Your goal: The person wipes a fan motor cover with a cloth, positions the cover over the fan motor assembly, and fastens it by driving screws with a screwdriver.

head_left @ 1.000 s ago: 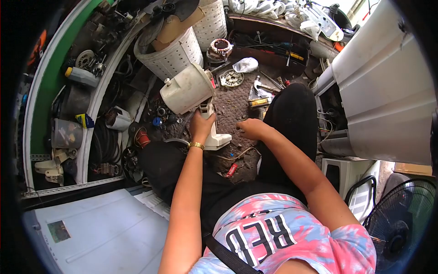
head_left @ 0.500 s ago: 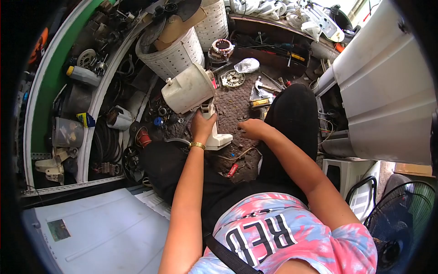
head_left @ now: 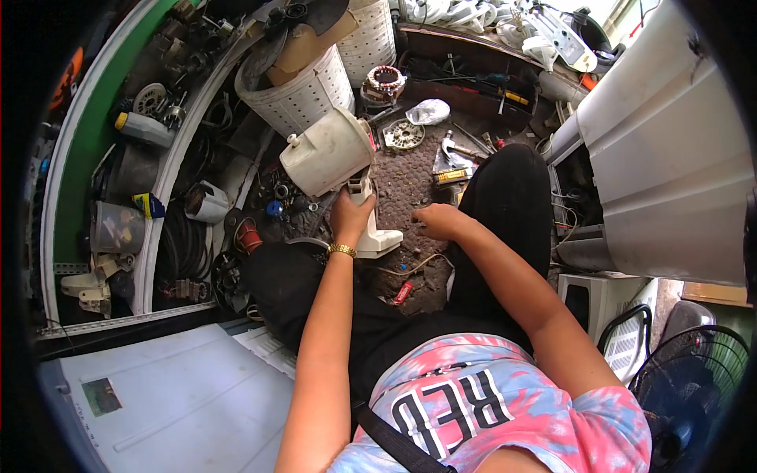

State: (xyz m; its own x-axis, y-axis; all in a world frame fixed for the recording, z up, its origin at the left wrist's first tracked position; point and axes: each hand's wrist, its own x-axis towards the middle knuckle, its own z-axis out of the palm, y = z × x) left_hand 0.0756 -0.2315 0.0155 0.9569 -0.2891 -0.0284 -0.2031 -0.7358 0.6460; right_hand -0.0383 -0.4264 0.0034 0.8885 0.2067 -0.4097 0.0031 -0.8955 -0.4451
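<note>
Barely anything has shifted since a second ago: only the black fan [head_left: 682, 386] at the near right sits at a slightly different angle, while both hands keep their places, well apart. The left hand [head_left: 352, 217] is clamped around the neck of a cream housing [head_left: 327, 154], left of the middle of the floor, its drum tilted toward the far left. The right hand [head_left: 438, 221] hangs with curled fingers beside the right knee [head_left: 509, 185]; whether it holds anything I cannot tell.

A perforated basket [head_left: 303, 102] crowds the drum's far side, and loose parts clutter the floor to its left. Farther off lie a copper-wound ring [head_left: 384, 83] and a round slotted cover [head_left: 404, 135]. The right knee rises just beside a hammer [head_left: 451, 150] and a yellow box [head_left: 453, 175]. Nearer, a cable [head_left: 426, 262] curves past a small red packet [head_left: 403, 293].
</note>
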